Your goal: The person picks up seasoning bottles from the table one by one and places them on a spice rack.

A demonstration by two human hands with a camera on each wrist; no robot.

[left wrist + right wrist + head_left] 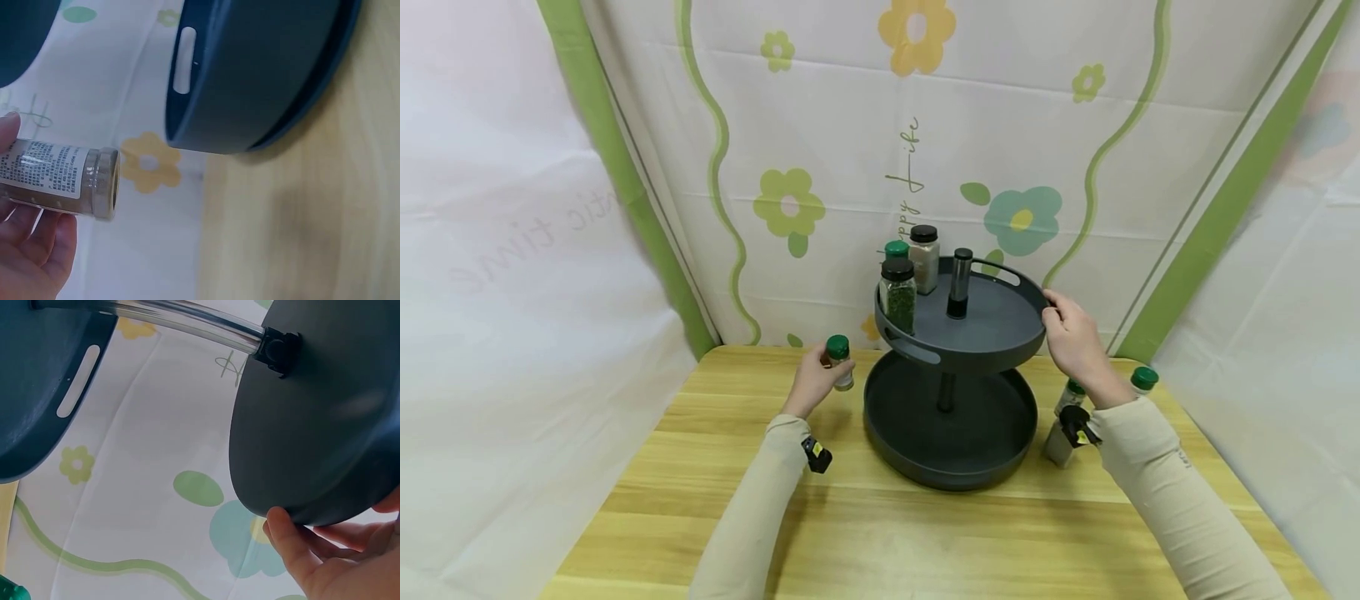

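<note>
My left hand [814, 382] grips a small spice jar [840, 367] with a green lid, left of a dark grey two-tier turntable stand. In the left wrist view, the jar's printed label [47, 165] and brownish contents show, with the thumb above and fingers below. At the right edge of the upper tray [1000, 312], my right hand [1072, 337] holds the rim, fingers under it in the right wrist view. On that tray's left side stand a black-lidded jar of green flakes [898, 300], a second black-lidded jar [924, 262] and a partly hidden green-lidded jar [897, 249].
The lower tray [951, 479] rests on the wooden table [880, 542], joined to the upper one by a central post [946, 392]. Beside my right forearm stand more spice jars, one with a green lid [1144, 379]. A patterned curtain [850, 125] hangs behind.
</note>
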